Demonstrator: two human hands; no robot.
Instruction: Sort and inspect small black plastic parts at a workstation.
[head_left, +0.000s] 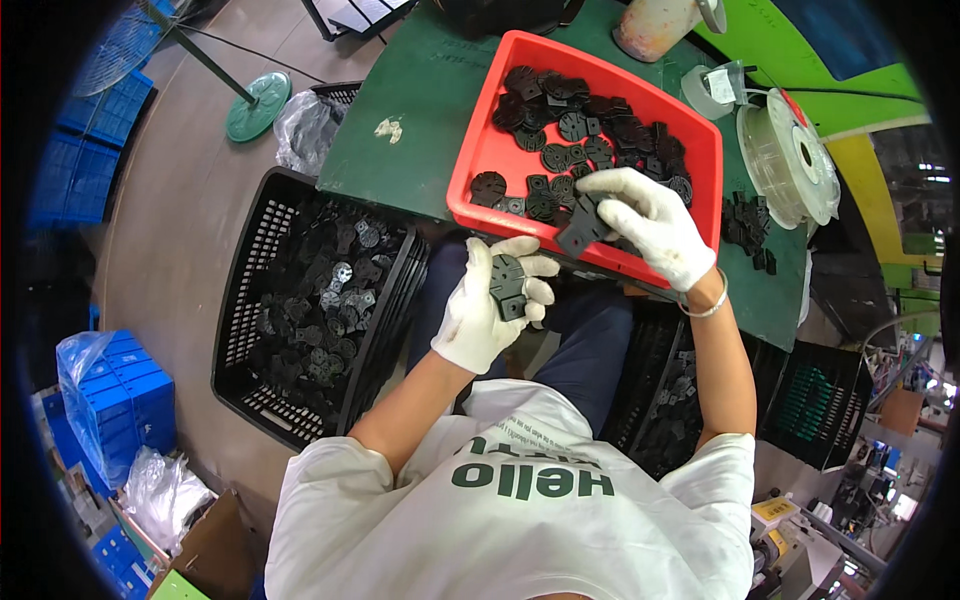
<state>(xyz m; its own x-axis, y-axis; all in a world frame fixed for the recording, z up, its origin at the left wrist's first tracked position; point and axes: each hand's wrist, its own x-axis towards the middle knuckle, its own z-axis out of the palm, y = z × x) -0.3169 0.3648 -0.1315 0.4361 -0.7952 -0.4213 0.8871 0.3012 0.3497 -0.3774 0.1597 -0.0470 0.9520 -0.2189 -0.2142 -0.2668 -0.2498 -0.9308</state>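
My left hand (487,308), in a white glove, is closed around a black plastic part (507,285) with a round grooved head and a short square tab. It is in front of the near edge of a red plastic bin (492,215). Over that edge, my gloved right hand (650,222) grips another black plastic part (582,228) between thumb and fingers, its flat tab pointing toward me. Inside the bin lie many similar black parts (574,126), heaped toward the back and right; bare red bottom shows at the left.
The bin stands on a green table (400,140). A black crate (270,400) full of black parts is at my left. Loose black parts (745,222) and a spool (790,155) sit right of the bin. More crates (815,405) stand at lower right.
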